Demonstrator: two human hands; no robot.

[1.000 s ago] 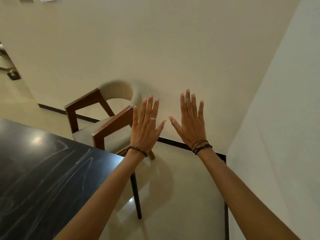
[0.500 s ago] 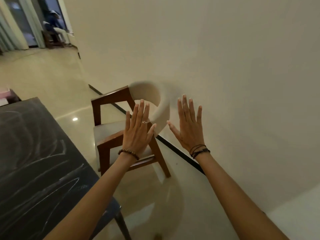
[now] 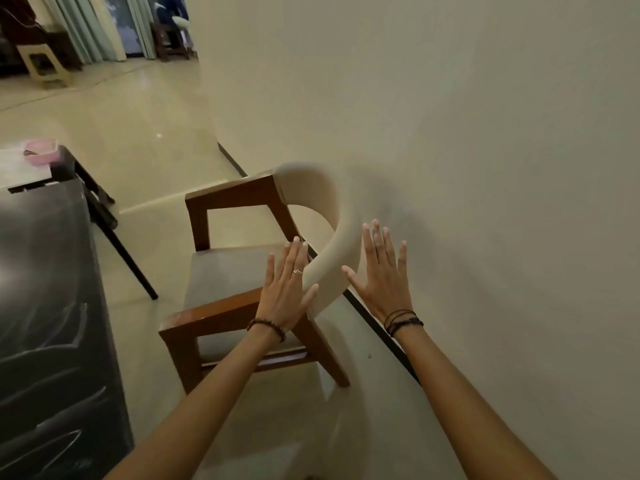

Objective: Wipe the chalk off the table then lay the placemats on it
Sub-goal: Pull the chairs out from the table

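The table (image 3: 45,323) lies at my left, its dark top streaked with chalk, nothing wiped yet. My left hand (image 3: 285,292) and right hand (image 3: 382,282) hang flat and spread, empty, over the chair (image 3: 249,271). I see no cloth or placemats; finding a cloth comes next.

one head-worn view, looking forward and down past a chair (image 3: 242,271).
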